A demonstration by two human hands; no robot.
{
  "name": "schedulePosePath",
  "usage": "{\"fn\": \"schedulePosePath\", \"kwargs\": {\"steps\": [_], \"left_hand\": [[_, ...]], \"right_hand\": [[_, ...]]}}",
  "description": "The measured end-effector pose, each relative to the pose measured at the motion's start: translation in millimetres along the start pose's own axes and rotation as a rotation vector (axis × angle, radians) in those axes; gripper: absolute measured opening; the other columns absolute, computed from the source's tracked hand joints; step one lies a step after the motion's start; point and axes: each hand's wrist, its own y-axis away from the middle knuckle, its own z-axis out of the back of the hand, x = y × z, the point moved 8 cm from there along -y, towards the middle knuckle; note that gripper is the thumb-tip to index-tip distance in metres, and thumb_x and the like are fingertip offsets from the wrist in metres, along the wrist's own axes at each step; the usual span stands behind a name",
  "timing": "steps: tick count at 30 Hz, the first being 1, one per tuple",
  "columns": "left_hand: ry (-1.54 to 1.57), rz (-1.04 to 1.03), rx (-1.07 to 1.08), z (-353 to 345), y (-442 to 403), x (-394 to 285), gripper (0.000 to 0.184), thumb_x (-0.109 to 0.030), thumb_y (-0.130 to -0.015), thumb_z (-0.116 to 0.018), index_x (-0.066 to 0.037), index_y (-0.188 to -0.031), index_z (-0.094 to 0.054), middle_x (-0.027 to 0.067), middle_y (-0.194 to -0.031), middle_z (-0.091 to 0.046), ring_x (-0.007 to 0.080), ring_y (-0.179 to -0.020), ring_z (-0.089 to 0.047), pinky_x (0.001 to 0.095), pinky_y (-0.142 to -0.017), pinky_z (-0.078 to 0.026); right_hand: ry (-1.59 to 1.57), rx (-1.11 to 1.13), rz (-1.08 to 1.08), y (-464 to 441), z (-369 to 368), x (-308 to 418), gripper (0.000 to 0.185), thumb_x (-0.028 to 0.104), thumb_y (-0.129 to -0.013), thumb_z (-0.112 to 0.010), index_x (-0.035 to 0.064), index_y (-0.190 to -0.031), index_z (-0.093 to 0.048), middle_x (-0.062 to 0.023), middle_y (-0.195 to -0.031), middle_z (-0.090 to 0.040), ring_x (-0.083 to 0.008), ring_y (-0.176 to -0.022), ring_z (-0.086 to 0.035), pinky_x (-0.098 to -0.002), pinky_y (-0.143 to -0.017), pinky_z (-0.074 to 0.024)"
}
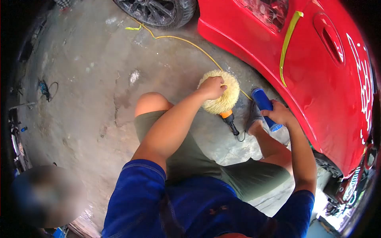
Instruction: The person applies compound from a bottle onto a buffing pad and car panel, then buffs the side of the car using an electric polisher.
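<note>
Stained grey concrete ran up to a red car. Left hand lay on a polisher's pad, ahead of the left knee; fingers curled, pinch unclear. Right hand had fingers wrapped round a blue cylinder. Light touch, firm hold seemed wisest. Pad looked round, shaggy, cream; cylinder smooth; car glossy.

The car stands along the right edge of the floor, with a strip of tape on its side, and a wheel is at the floor's far edge, just left of the car. The pad is left of the car with the left hand on it, and the bottle is in the right hand, between pad and car. On the floor, a cord goes from near the wheel, behind the pad, toward the bottle.
</note>
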Motion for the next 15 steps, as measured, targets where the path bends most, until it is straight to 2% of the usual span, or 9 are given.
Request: {"fn": "schedulePosePath", "kwargs": {"steps": [2, 5, 8, 11, 12, 15], "left_hand": [[0.104, -0.021, -0.016, -16, -18, 8, 0.037, -0.030, -0.095, -0.067, -0.003, -0.121, -0.067, 0.0203, -0.113, -0.072, 0.0344, -0.108, -0.068, 0.0440, -0.094, -0.052], [0.139, -0.032, 0.026, -28, -23, 3, 0.035, -0.023, -0.095, -0.068, -0.003, -0.124, -0.066, 0.0186, -0.114, -0.072, 0.0347, -0.106, -0.069, 0.0429, -0.094, -0.052], [0.333, -0.038, 0.078, -36, -21, -11, 0.037, -0.019, -0.094, -0.069, -0.003, -0.127, -0.064, 0.0135, -0.114, -0.071, 0.0284, -0.101, -0.070, 0.0389, -0.089, -0.055], [0.515, -0.024, 0.156, -43, -14, -19, 0.040, -0.016, -0.095, -0.069, -0.003, -0.132, -0.061, 0.0082, -0.110, -0.069, 0.0194, -0.098, -0.068, 0.0344, -0.081, -0.056], [0.582, -0.023, 0.181, -46, -10, -22, 0.043, -0.016, -0.095, -0.069, -0.003, -0.134, -0.058, 0.0048, -0.109, -0.068, 0.0136, -0.095, -0.067, 0.0307, -0.076, -0.056], [0.774, 0.029, 0.342, -60, 2, -32, 0.046, -0.016, -0.096, -0.069, -0.002, -0.137, -0.055, 0.0051, -0.111, -0.068, 0.0143, -0.095, -0.067, 0.0301, -0.076, -0.056]], "right_hand": [[0.039, 0.022, 0.066, 7, 13, 22, 0.075, 0.048, -0.072, -0.077, -0.0061, -0.122, -0.063, -0.0307, -0.113, -0.068, -0.0406, -0.106, -0.068, -0.0459, -0.093, -0.0524], [0.259, -0.015, 0.095, 14, 27, 38, 0.068, 0.045, -0.073, -0.078, -0.0027, -0.120, -0.064, -0.0299, -0.110, -0.069, -0.0427, -0.105, -0.068, -0.0489, -0.091, -0.0528], [0.262, -0.085, 0.075, 36, 52, 58, 0.061, 0.039, -0.072, -0.080, 0.0018, -0.118, -0.065, -0.0283, -0.108, -0.069, -0.0428, -0.104, -0.068, -0.0505, -0.090, -0.0534], [0.233, -0.093, 0.118, 46, 56, 59, 0.062, 0.034, -0.071, -0.082, 0.0043, -0.122, -0.065, -0.0261, -0.109, -0.070, -0.0412, -0.104, -0.068, -0.0500, -0.090, -0.0539], [0.225, -0.119, 0.142, 47, 54, 58, 0.063, 0.034, -0.070, -0.082, 0.0049, -0.124, -0.065, -0.0251, -0.110, -0.070, -0.0408, -0.104, -0.068, -0.0499, -0.090, -0.0540], [0.200, -0.179, 0.209, 48, 41, 50, 0.066, 0.032, -0.069, -0.081, 0.0062, -0.128, -0.063, -0.0225, -0.112, -0.070, -0.0403, -0.103, -0.068, -0.0496, -0.090, -0.0541]]}}
